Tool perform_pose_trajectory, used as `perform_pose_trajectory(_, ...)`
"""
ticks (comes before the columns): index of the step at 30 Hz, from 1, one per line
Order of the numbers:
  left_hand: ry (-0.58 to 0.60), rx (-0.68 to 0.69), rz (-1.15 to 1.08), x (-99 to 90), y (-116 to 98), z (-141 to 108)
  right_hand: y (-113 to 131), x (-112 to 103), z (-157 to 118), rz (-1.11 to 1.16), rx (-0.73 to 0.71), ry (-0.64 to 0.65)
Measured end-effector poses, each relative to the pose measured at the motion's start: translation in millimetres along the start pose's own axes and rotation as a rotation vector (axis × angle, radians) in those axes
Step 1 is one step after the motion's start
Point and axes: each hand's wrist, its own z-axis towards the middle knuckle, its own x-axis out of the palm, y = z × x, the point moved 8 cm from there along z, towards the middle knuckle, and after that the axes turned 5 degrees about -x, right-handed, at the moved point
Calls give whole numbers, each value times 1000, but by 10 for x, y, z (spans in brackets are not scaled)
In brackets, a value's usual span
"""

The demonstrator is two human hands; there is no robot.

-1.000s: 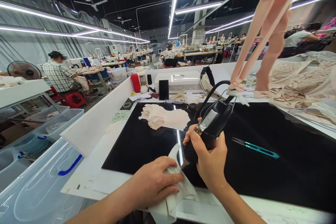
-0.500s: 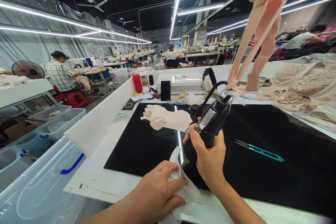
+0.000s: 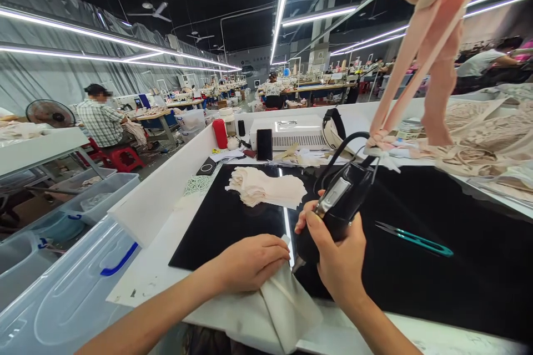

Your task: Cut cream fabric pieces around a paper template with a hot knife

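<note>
My right hand [image 3: 341, 249] is wrapped round a black corded handheld tool [image 3: 350, 191] with a silver lever on its side. The tool's narrow metal tip points down at a pale cloth piece [image 3: 287, 305] near the front edge of a black glossy board [image 3: 416, 288]. Cloth strips [image 3: 402, 77] are tied at the tool's upper end and run upward. My left hand [image 3: 254, 263] has its fingers closed together on the upper end of the pale cloth, close to the tip; the fingertips are partly hidden. The rest of the cloth drapes over the white table edge.
A stack of cream fabric pieces [image 3: 266, 186] lies on the board's far left. Teal thread snips [image 3: 416, 238] lie to the right. Behind stand a phone [image 3: 264, 144] and a white box [image 3: 291, 127]. Beige garments [image 3: 487, 122] are heaped at right. A person [image 3: 102, 119] sits at left.
My left hand has moved up and slightly left, now holding the cloth by its upper end. More cloth shows, fanned toward the table edge. The tool stays in my right hand.
</note>
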Motion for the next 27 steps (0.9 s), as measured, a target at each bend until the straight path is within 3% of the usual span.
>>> perform_pose_trajectory(13,34,5,-14,-39,205,-139,16,8,-21,-10,-11,21)
perform_pose_trajectory(27,96,32,151,20,154,-228,16,13,-28,7,-14,13)
